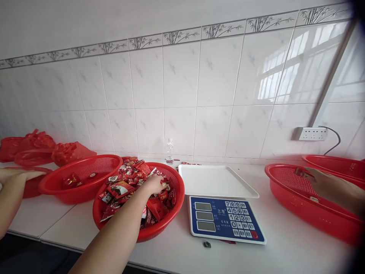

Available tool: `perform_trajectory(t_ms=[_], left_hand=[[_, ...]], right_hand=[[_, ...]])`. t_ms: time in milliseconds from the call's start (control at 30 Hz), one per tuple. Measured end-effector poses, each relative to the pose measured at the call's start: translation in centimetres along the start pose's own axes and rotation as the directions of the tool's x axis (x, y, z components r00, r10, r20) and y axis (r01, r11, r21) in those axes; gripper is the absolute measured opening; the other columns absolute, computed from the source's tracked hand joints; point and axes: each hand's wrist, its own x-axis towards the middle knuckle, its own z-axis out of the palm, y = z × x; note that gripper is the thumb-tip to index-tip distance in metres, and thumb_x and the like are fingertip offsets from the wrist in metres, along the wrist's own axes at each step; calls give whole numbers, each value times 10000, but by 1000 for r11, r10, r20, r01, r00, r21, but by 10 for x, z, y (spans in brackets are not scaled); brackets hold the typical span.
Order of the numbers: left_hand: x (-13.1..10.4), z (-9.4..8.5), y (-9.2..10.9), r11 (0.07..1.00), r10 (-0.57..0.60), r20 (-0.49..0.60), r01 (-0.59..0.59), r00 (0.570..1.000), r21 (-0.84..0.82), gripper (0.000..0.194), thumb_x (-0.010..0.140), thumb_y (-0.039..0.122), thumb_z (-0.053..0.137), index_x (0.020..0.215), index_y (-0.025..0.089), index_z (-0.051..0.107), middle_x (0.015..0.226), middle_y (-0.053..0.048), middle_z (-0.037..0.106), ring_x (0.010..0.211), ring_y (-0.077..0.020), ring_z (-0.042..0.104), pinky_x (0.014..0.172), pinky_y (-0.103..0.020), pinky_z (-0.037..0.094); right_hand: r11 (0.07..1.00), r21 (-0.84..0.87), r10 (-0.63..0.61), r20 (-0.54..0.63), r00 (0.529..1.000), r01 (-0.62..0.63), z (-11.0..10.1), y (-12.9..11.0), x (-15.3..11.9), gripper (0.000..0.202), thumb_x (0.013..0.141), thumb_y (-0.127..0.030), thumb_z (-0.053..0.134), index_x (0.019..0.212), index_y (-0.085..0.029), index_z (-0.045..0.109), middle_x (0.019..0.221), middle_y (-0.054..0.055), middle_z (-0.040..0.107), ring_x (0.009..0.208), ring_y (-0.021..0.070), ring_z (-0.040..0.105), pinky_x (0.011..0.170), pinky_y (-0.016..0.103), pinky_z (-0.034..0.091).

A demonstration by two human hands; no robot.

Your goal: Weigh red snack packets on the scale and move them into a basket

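My left hand (155, 185) reaches into a round red plastic basket (179, 201) heaped with small red snack packets (121, 188). Its fingers are curled down on a packet among the pile, partly hidden. At the right, my right hand (316, 180) is over a second red basket (296, 201), its fingers closed around a small dark red packet (303, 173); motion blurs it somewhat. A small light-coloured piece (313, 199) lies inside that basket. Between the two hands stands a blue and white digital scale (225, 220) with a white tray (213, 180) behind its keypad.
Another person's arm (13, 198) enters at far left, near a red basket (82, 163) with few packets. Red plastic bags (72, 152) sit behind. A clear bottle (169, 151) and a power socket (310, 133) are by the wall. A small dark object (207, 244) lies before the scale.
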Motion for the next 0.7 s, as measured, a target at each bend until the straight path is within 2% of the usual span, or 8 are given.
perform_trajectory(t_ms=[100, 200, 267, 333, 467, 533, 633, 700], left_hand=[[-2, 0, 1, 1000, -4, 29, 3, 1000, 11, 474, 628, 340, 649, 1088, 242, 592, 1236, -76, 512, 1145, -287, 445, 932, -347, 368], [-5, 0, 4, 999, 21, 89, -24, 996, 40, 666, 559, 353, 699, 1191, 235, 524, 1314, -96, 439, 1212, -311, 384, 965, -363, 342], [-7, 1, 6, 997, 21, 128, -30, 992, 66, 773, 539, 350, 715, 1260, 231, 461, 1379, -113, 360, 1266, -333, 309, 996, -393, 307], [-8, 2, 8, 997, 20, 155, -32, 988, 74, 858, 517, 339, 734, 1304, 232, 410, 1417, -122, 303, 1298, -359, 239, 1013, -431, 278], [-7, 5, 10, 998, 23, 194, -34, 981, 53, 959, 480, 327, 759, 1342, 215, 356, 1446, -156, 241, 1309, -380, 204, 1008, -469, 273], [-4, 6, 10, 998, 21, 202, -31, 979, 50, 952, 477, 312, 757, 1337, 203, 364, 1442, -174, 243, 1289, -371, 263, 990, -442, 308], [0, 5, 7, 999, 43, 195, -46, 980, 10, 855, 465, 209, 738, 1271, 207, 452, 1316, -138, 462, 1133, -313, 482, 875, -336, 420], [2, 2, 2, 997, 16, 122, -8, 992, -72, 689, 473, 109, 690, 1143, 215, 564, 1096, -83, 632, 918, -259, 605, 716, -270, 466]], right_hand=[[999, -44, 8, -46, 999, -10, 2, 6, -6, 477, 774, -643, 349, 1097, -367, 565, 1062, 106, 651, 1061, 355, 547, 846, 514, 447], [990, -130, 45, -35, 998, -49, 26, -21, -3, 506, 765, -572, 424, 1184, -304, 516, 1125, 154, 607, 1074, 407, 520, 851, 574, 428], [978, -209, 11, 60, 998, 2, 49, -57, -2, 554, 785, -491, 423, 1260, -209, 463, 1221, 200, 532, 1117, 401, 486, 879, 553, 424], [974, -197, -74, 203, 976, 115, 71, -103, -4, 562, 808, -443, 411, 1302, -176, 420, 1315, 157, 464, 1185, 341, 441, 951, 507, 395], [955, -54, -243, 426, 872, 292, 104, -197, -14, 544, 823, -411, 438, 1315, -182, 414, 1362, 103, 426, 1266, 280, 352, 1014, 467, 334], [942, 32, -310, 459, 833, 333, 114, -236, -17, 522, 834, -393, 439, 1307, -174, 428, 1357, 112, 430, 1249, 264, 378, 1005, 429, 350], [899, 173, -437, 426, 792, 402, 124, -286, -18, 468, 841, -345, 441, 1274, -166, 461, 1309, 113, 481, 1185, 236, 448, 972, 374, 381], [855, 253, -519, 452, 725, 453, 130, -315, -16, 403, 850, -307, 427, 1226, -182, 500, 1233, 91, 546, 1115, 212, 501, 926, 338, 408]])
